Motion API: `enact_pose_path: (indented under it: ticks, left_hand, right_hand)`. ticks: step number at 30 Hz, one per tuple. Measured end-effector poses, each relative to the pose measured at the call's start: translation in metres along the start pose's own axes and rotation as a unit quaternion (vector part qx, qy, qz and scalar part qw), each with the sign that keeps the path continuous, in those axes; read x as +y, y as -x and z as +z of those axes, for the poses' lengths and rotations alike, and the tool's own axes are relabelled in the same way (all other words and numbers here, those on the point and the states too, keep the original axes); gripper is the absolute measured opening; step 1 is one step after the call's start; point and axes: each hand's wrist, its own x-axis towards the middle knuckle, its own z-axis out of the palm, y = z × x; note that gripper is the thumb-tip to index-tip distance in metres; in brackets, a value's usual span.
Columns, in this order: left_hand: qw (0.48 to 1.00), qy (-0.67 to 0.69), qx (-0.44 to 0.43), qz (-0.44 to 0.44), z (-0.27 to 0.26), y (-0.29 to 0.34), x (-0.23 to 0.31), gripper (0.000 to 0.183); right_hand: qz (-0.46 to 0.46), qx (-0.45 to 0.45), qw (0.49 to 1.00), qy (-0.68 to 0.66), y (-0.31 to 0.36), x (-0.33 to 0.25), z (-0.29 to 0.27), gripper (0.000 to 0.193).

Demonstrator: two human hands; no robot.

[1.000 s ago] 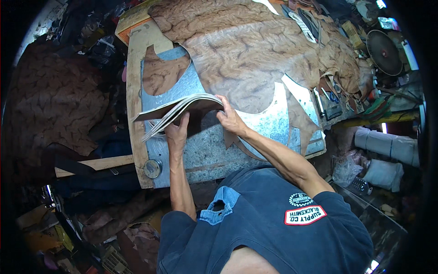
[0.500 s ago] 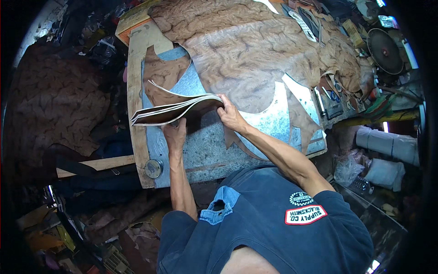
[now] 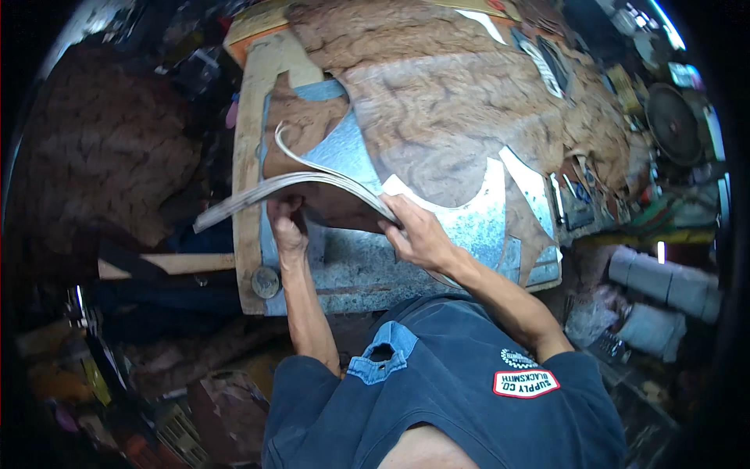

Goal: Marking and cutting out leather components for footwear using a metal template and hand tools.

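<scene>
I hold a stack of thin veneer-like sheets above a grey metal-topped bench. My left hand grips the stack from below near its middle. My right hand holds its right end. The stack tilts down to the left, and one top sheet curls up away from the rest. Brown burl-patterned veneer sheets lie spread over the far part of the bench.
A pale wooden board runs along the bench's left edge, with a round metal lid at its near corner. Tools and clutter crowd the right side. White rolls lie lower right. Dark clutter fills the floor at left.
The stack has been lifted and swung so its left end sticks out farther left, edge-on. A top sheet has curled upward and separated.
</scene>
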Motion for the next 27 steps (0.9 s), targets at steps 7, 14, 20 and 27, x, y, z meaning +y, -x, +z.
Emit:
enact_pose_path:
  ticks: [7,14,20,27]
  left_hand:
    - [0.952,0.25,-0.139,-0.109,0.028,-0.022,-0.005,0.033]
    - [0.959,0.196,-0.126,-0.161,0.043,-0.008,0.0,0.036]
    - [0.95,0.22,-0.162,-0.154,0.046,-0.01,-0.002,0.029]
    - [0.939,0.237,-0.189,-0.16,0.043,-0.01,-0.009,0.026]
  right_hand:
    - [-0.049,-0.07,0.991,-0.102,0.002,-0.067,-0.018,0.059]
    - [0.08,-0.032,0.961,-0.264,-0.019,-0.072,-0.014,0.052]
    - [0.103,-0.051,0.955,-0.273,-0.021,-0.078,-0.017,0.044]
    - [0.088,-0.04,0.964,-0.248,-0.019,-0.078,-0.016,0.04]
